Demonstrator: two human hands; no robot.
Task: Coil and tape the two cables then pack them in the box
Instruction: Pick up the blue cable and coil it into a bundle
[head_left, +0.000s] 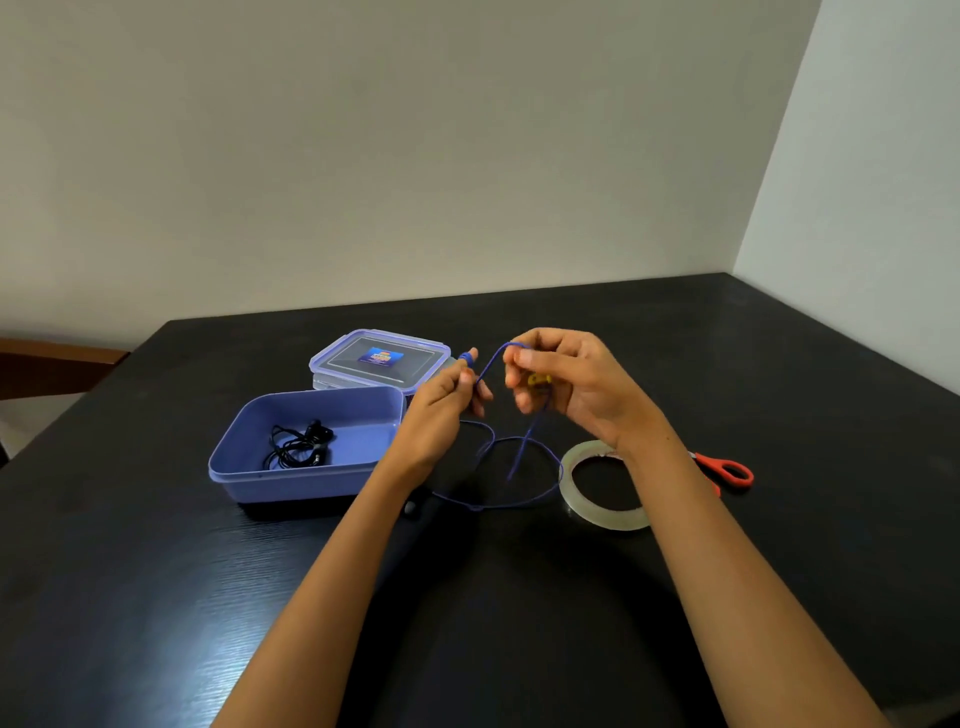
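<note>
Starting at the left of the dark table (156, 571), the purple box (291, 480) stands open with 1 black cable (298, 447) bundled on its floor, so 1 of the 2 cables looks already packed; whether tape binds that bundle is too small to tell. Its clear lid (379, 358) lies just behind the box. The step in hand appears to be coiling the 2nd cable, the blue cable (491, 361). The left hand (441, 405) is raised above the table beside the box, thumb and fingertips pinched together on the cable just below its blue plug end (466, 357), which sticks up past the fingers. From there the strand rises in a short arch to the right hand (576, 389), whose fingers are curled and closed on the top of that bend. A small yellow piece (539, 379) shows inside the curl, and what it is cannot be made out. Below the 2 hands the rest of the cable hangs down and lies in loose, uneven loops on the table, between the box and the tape roll (608, 519), which lies flat under the right wrist. Red-handled scissors (727, 470) lie further right, partly hidden by the forearm. The next move likely calls for drawing that slack up into even turns around 1 hand, with the plug end pinned firmly, before any tape is cut.
</note>
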